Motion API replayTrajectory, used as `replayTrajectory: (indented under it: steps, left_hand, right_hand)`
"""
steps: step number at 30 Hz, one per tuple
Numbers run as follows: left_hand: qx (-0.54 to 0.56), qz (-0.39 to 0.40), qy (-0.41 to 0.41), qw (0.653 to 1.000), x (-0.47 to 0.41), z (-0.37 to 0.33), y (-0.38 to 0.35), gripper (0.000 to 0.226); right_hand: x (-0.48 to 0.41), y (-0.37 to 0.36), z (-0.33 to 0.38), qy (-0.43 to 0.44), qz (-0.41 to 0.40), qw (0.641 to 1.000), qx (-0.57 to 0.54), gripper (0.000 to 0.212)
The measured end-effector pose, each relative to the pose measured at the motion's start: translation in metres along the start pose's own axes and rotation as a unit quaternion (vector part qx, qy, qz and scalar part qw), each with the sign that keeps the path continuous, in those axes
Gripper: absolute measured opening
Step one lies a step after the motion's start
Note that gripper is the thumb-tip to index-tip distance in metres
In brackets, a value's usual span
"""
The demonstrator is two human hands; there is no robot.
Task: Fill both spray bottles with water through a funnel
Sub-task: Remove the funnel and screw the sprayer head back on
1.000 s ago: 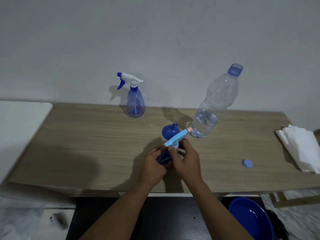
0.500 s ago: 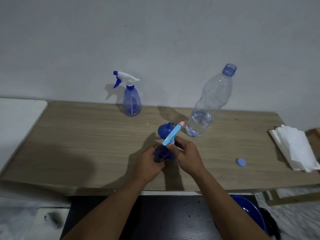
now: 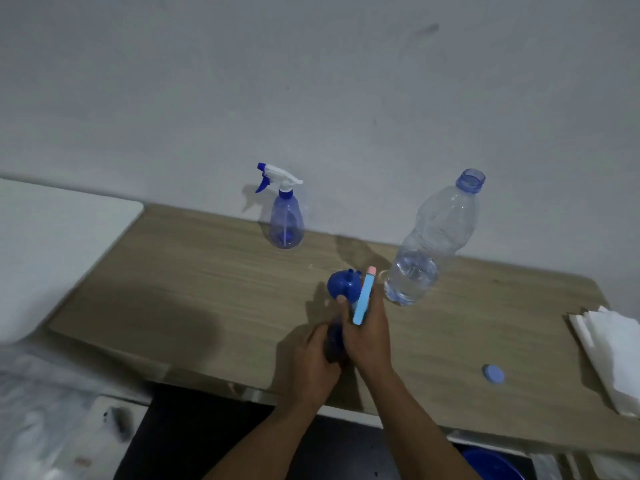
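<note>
My left hand (image 3: 311, 362) grips the dark blue body of a small spray bottle (image 3: 334, 344) near the table's front edge. My right hand (image 3: 369, 337) is closed on that bottle's light blue spray head (image 3: 363, 299), which has a pink tip and points away from me. Just behind my hands a blue funnel (image 3: 343, 285) lies on the wooden table (image 3: 194, 289). A second spray bottle (image 3: 285, 216), clear blue with a white and blue trigger, stands at the wall. A large clear water bottle (image 3: 433, 244), uncapped and partly filled, stands to the right of the funnel.
A blue bottle cap (image 3: 493, 373) lies on the table at the right front. White paper napkins (image 3: 613, 351) are stacked at the right edge. A white surface (image 3: 52, 251) adjoins the table on the left. A blue basin (image 3: 495, 465) sits below the front edge.
The light blue spray head has turned under my right hand, from pointing right to pointing away from me. My left hand has kept hold of the bottle body. The camera has tilted.
</note>
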State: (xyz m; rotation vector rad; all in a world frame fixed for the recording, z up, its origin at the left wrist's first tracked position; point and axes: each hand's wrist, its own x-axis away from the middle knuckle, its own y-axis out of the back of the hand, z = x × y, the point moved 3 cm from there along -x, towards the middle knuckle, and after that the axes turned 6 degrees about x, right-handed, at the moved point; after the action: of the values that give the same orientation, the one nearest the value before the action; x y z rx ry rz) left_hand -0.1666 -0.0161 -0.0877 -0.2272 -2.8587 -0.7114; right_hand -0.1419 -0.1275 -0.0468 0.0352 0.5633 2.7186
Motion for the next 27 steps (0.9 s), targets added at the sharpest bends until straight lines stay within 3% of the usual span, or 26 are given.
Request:
replayTrajectory:
  steps: [2,5,9,13,16,21,24,27]
  left_hand:
    - [-0.002,0.01,0.016,1.0,0.01,-0.003,0.002,0.038]
    - [-0.035,-0.058,0.01,0.998,0.021,-0.011,0.032,0.057]
    - [-0.106,-0.101,0.015,0.989,0.035,-0.023,0.09,0.06]
    - [-0.196,-0.128,0.029,0.972,0.044,-0.021,0.139,0.089]
    - [-0.224,-0.135,0.054,0.964,0.053,-0.025,0.165,0.074]
    - [-0.245,-0.142,0.072,0.956,0.071,-0.029,0.182,0.065]
    - [-0.247,-0.145,0.092,0.954,0.083,-0.024,0.185,0.063]
    - [-0.251,-0.148,0.11,0.95,0.091,-0.019,0.189,0.061]
  right_hand:
    - [-0.008,0.008,-0.002,-0.009,0.0,0.999,0.031,0.02]
    - [-0.009,0.021,0.003,-0.012,0.042,0.996,0.078,0.022]
    - [-0.003,0.021,0.026,0.028,0.16,0.975,0.151,0.019]
    - [0.009,0.009,0.045,0.018,0.258,0.95,0.174,0.01]
    - [0.02,0.002,0.06,0.017,0.281,0.938,0.202,0.009]
    - [0.042,0.004,0.076,-0.006,0.307,0.91,0.279,0.051]
    - [0.05,0.008,0.076,0.009,0.293,0.906,0.307,0.056]
    - [0.054,0.012,0.077,-0.006,0.287,0.923,0.255,0.049]
